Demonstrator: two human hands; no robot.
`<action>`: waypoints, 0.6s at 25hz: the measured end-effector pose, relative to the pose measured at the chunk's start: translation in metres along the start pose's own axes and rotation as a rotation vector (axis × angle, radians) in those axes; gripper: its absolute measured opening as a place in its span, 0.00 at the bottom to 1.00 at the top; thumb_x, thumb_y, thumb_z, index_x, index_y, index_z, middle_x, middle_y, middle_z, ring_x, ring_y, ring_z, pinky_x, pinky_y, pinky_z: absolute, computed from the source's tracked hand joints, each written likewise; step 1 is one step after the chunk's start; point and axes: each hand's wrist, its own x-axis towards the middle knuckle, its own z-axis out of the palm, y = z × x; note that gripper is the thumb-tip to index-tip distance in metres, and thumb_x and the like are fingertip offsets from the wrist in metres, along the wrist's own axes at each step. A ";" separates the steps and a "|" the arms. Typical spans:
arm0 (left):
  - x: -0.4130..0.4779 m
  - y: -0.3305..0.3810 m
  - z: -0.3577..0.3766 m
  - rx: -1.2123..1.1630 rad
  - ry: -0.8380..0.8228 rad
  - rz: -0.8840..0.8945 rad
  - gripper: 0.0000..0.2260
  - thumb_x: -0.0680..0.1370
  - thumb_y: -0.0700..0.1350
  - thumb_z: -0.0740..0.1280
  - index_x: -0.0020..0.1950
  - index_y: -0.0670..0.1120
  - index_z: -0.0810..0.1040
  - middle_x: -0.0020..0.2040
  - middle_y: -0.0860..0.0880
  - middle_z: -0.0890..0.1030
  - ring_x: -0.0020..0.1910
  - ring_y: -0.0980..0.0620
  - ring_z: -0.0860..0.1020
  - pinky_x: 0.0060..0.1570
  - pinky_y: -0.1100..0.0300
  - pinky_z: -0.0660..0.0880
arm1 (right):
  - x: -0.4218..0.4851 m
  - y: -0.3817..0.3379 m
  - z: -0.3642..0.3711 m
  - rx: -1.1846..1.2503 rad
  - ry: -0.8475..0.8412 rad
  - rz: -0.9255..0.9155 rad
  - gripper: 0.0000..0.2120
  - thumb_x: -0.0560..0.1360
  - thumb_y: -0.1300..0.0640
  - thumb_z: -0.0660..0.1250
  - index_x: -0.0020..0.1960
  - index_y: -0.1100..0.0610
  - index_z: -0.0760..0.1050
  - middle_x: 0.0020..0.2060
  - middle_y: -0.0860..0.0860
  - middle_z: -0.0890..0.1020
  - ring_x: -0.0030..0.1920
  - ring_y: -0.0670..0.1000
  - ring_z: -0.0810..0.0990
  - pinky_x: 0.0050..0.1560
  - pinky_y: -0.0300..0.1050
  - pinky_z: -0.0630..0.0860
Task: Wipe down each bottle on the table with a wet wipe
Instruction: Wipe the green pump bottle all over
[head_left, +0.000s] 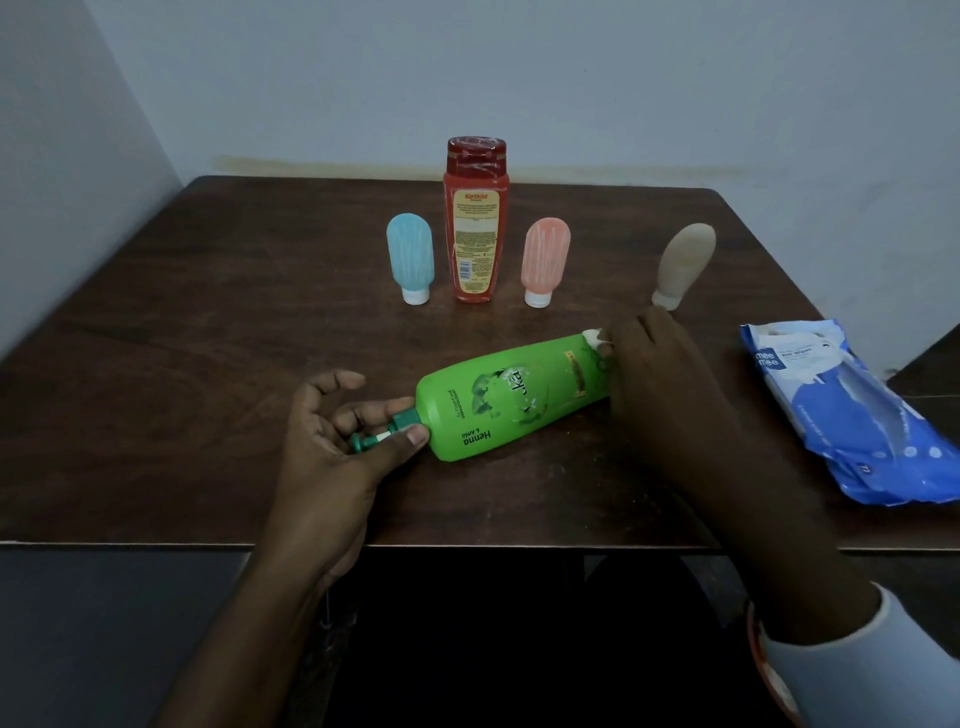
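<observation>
The green bottle (511, 400) lies on its side at the centre of the frame, with its pump (382, 434) pointing lower left and its base toward the upper right. The left hand (332, 441) pinches the bottle at the pump neck: the thumb (413, 435) presses from below and a finger closes from above. The remaining fingers are loosely curled, and one is lifted clear. The right hand (654, 364) covers the base end, its fingers curled down around a white wipe (595, 338) held against the bottle's upper edge. Only a small bunch of the wipe shows past the fingertips.

Behind, in the upper middle of the frame, stands a row: a blue tube (410, 260), a tall red bottle (475, 223) and a pink tube (545, 260), close together. A beige tube (683, 262) stands apart to the right, just above the right hand. A blue wipes pack (852, 415) lies at the right edge of the dark wooden table (208, 312). A white sleeve (857, 665) shows at the lower right.
</observation>
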 end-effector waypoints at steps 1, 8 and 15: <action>0.000 0.000 0.000 -0.005 0.001 -0.003 0.29 0.67 0.30 0.75 0.62 0.49 0.69 0.51 0.39 0.87 0.52 0.44 0.86 0.54 0.52 0.84 | -0.002 -0.001 0.000 0.028 0.005 0.036 0.08 0.71 0.68 0.69 0.50 0.64 0.76 0.46 0.60 0.76 0.43 0.56 0.74 0.41 0.45 0.66; 0.002 -0.001 0.000 -0.021 -0.002 -0.007 0.27 0.70 0.27 0.73 0.61 0.49 0.70 0.50 0.40 0.87 0.49 0.44 0.86 0.53 0.50 0.84 | -0.029 0.019 -0.005 0.005 -0.050 0.141 0.04 0.76 0.59 0.66 0.44 0.59 0.76 0.42 0.55 0.74 0.41 0.57 0.75 0.37 0.47 0.68; 0.001 0.001 0.000 -0.001 -0.021 0.011 0.28 0.69 0.29 0.74 0.61 0.49 0.69 0.51 0.39 0.87 0.51 0.44 0.86 0.52 0.53 0.84 | 0.003 0.004 -0.014 0.191 0.119 0.049 0.10 0.77 0.62 0.67 0.57 0.59 0.82 0.47 0.55 0.80 0.47 0.54 0.77 0.45 0.47 0.73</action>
